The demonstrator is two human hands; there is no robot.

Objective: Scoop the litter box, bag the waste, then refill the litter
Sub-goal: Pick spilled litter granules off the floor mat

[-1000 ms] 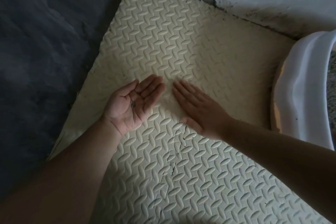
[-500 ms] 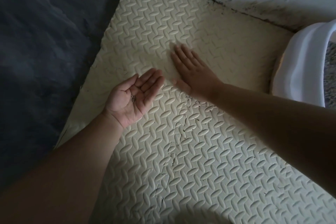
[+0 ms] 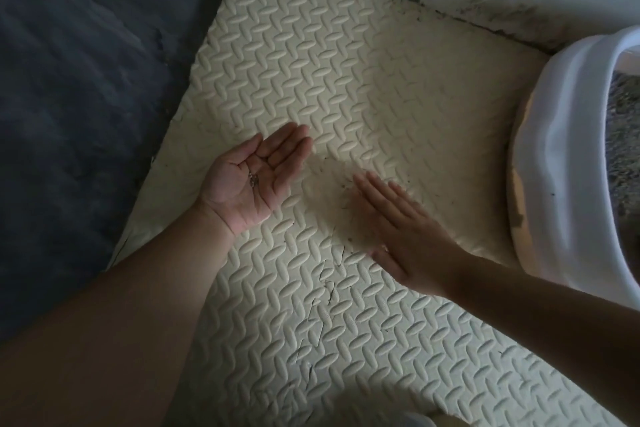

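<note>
The litter box sits at the right edge, with grey litter inside. On the foam mat to its left, the flat right hand has swept back nearer (blurred mid-stroke). It moves toward the cupped, palm-up left hand, which cradles stray grains; this looks like spill cleanup.

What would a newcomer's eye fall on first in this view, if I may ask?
Two bare hands over a cream foam mat: the left hand lies palm up with a few dark grains resting in its palm, and the right hand, blurred, is flat and palm down beside it. At the right edge stands a white litter box with grey litter inside.
</note>
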